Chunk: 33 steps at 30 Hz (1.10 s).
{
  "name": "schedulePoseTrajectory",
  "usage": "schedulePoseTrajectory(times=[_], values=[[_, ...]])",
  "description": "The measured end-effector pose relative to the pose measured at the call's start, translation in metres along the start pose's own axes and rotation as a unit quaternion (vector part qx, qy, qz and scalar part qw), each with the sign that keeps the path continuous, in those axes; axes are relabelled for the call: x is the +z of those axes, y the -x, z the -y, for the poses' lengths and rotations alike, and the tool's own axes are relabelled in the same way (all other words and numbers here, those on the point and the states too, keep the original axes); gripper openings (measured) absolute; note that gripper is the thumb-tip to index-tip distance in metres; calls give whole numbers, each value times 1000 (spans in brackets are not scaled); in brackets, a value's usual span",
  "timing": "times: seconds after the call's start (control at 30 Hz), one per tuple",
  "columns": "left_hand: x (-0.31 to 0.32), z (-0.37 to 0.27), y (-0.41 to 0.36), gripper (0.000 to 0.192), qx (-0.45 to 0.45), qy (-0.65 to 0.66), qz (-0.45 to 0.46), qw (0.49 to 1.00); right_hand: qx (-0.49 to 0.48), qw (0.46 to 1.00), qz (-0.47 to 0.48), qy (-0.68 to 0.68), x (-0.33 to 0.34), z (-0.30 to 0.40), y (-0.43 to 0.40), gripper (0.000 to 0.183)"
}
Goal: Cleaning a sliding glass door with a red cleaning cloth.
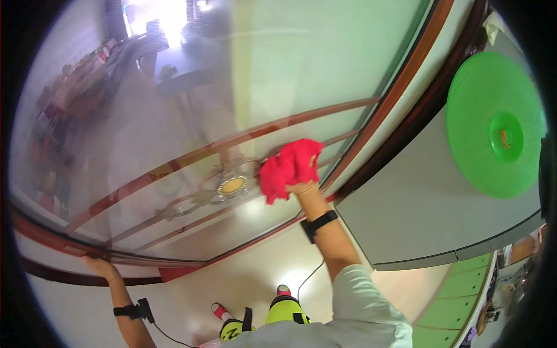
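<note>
My right hand [303,188] holds a bunched red cloth [290,167] against the glass pane [304,65] of a wood-framed door. Most of the fingers are hidden by the cloth. Low on the left, my left hand [101,267] grips the reddish-brown door frame [48,237]; its fingertips are partly out of sight. Brown bars [265,128] cross the lower pane, with an ornament that has a yellow oval centre [233,186] between them. Each wrist wears a black strap.
On the right stands a large grey appliance or cabinet [413,209], bearing a round green plastic cover [470,143]. Green drawers [452,300] under a cluttered counter [509,278] lie at lower right. Thin cables run from both wrist straps above the pale floor [261,265].
</note>
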<state>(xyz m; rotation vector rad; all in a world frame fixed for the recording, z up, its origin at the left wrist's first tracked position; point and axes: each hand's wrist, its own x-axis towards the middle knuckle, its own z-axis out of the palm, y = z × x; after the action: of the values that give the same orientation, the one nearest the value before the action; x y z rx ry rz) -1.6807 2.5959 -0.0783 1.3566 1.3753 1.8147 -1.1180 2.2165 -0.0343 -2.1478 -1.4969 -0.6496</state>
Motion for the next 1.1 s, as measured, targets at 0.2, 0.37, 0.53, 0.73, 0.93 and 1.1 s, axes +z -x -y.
schedulePoseTrajectory(times=[0.2,0.37,0.53,0.73,0.93,1.1], values=[[-13,-25,-12,62,-82,81,79,990,12,969,-160,187,-96,-137,-55,62],[-30,39,-10,68,-90,176,239,951,-46,859,-439,260,-158,-210,-150,44],[-32,108,0,57,-133,209,129,960,-44,856,-455,242,-112,-160,-144,42],[-48,147,-51,66,-58,235,109,964,34,850,-481,212,-22,-151,-71,39],[-76,108,-66,69,-35,251,162,954,-19,917,-389,-89,-3,78,-108,7],[-46,117,-52,70,-40,197,185,962,-225,842,-487,58,-5,335,-144,38]])
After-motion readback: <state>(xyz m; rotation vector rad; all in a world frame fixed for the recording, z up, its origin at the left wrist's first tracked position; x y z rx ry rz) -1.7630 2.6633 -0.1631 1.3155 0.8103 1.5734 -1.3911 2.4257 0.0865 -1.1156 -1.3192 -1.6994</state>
